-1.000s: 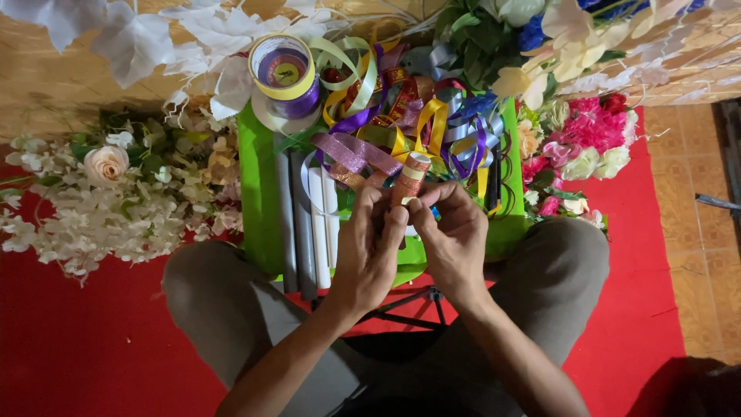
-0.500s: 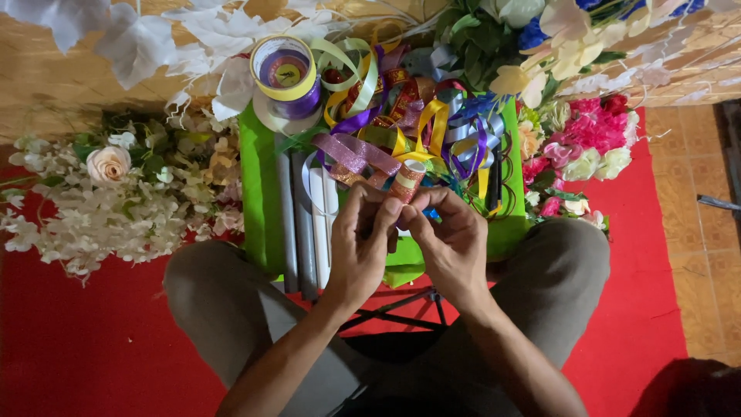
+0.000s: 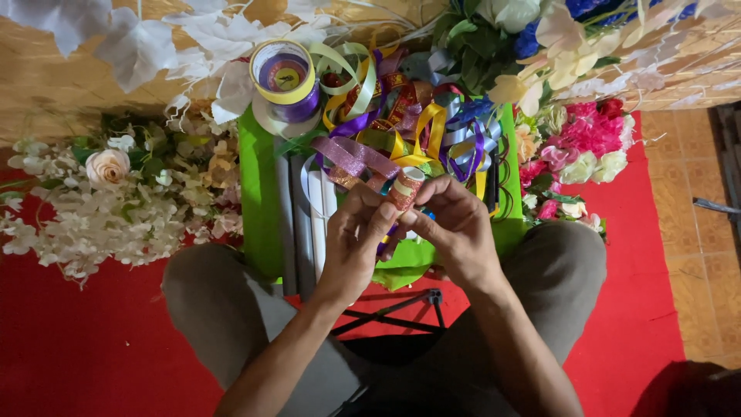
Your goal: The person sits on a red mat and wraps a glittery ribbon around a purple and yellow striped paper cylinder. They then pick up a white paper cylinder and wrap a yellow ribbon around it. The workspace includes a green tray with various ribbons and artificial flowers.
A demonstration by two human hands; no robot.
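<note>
Warm indoor light, vivid colours, sharp centre, darker lower corners, slight edge distortion

Small ribbon roll (image 3: pixel 404 188): red, glittery, rough sparkle. Pink ribbon strip (image 3: pixel 356 157): same glitter finish. Loose ribbon tangle (image 3: pixel 432 123): satin, smooth, glossy. Tape spool (image 3: pixel 285 81): shiny yellow and purple bands. Green tray (image 3: pixel 259 201): matt, smooth. Red floor covering (image 3: pixel 77 340): matt cloth, felt-like. White artificial flowers (image 3: pixel 108 208): fabric, dull. Trousers (image 3: pixel 208 301): plain matt cloth.
</note>
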